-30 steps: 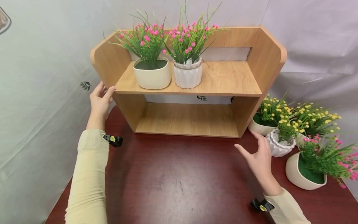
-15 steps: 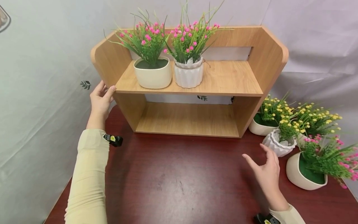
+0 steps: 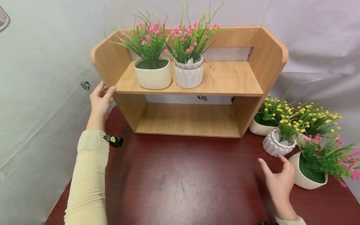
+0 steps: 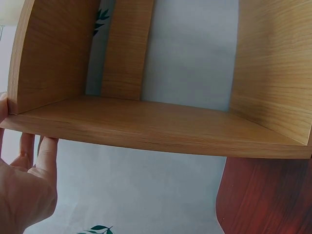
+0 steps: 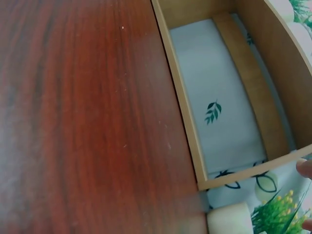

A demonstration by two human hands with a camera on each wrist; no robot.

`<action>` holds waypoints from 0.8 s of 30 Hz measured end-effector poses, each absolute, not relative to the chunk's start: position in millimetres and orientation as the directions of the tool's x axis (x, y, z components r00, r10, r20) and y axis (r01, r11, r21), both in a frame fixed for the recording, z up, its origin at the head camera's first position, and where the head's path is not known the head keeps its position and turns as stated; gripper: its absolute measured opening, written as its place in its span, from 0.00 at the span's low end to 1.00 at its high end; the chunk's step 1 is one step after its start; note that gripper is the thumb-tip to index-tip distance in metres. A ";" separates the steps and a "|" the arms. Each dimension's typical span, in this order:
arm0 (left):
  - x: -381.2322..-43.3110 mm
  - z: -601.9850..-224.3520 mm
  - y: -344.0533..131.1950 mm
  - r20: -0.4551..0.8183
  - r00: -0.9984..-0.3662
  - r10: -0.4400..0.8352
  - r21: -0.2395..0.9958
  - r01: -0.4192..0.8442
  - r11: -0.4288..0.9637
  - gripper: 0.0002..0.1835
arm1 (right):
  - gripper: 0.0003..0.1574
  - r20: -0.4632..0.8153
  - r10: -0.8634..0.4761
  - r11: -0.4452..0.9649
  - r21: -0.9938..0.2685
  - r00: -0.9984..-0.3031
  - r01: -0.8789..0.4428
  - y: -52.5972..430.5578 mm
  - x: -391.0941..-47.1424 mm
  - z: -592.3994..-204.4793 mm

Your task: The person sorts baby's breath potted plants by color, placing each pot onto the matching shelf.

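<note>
A two-tier wooden shelf (image 3: pixel 188 120) stands at the back of the table. My left hand (image 3: pixel 99 104) grips its left side panel, thumb at the front edge and fingers on the outer side; the left wrist view shows this hand (image 4: pixel 29 195) at the panel too. On the upper tier sit a cream pot (image 3: pixel 154 78) and a white fluted pot (image 3: pixel 189 75), both with pink flowers. My right hand (image 3: pixel 281 181) is over the table at the right, thumb and fingers spread, holding nothing. Nearest it are another cream pot (image 3: pixel 305 179) with pink flowers and a white fluted pot (image 3: pixel 274 145).
Behind the right-hand pots are more planters, including a cream one (image 3: pixel 261 128), with yellow flowers (image 3: pixel 317 115). Pale cloth (image 3: pixel 42 78) with leaf prints hangs behind and to the left. The dark red table (image 3: pixel 180 181) reaches forward from the shelf.
My right hand has moved right and toward me, away from the shelf's right side to beside the cream pot with pink flowers. The left hand and shelf have stayed put.
</note>
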State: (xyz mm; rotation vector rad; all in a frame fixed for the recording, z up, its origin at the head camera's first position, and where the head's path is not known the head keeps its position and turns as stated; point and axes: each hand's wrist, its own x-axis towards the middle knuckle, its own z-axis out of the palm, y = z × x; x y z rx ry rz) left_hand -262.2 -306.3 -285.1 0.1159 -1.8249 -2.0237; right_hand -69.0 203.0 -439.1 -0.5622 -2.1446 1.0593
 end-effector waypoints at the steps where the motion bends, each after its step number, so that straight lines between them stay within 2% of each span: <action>1: -262.6 -285.0 -306.5 0.208 -0.912 -0.353 0.968 0.243 -0.058 0.28 | 0.37 0.366 0.642 0.566 -0.819 -0.674 0.095 204.4 -68.2 -439.9; 11: -261.8 -285.2 -307.6 0.197 -0.917 -0.347 0.976 0.217 -0.019 0.28 | 0.34 0.278 0.753 0.476 -0.856 -0.596 0.201 221.4 -59.5 -443.1; 24: -262.1 -285.5 -307.3 0.197 -0.918 -0.344 0.973 0.226 -0.047 0.28 | 0.35 0.227 0.828 0.403 -0.876 -0.512 0.265 242.9 -38.9 -445.1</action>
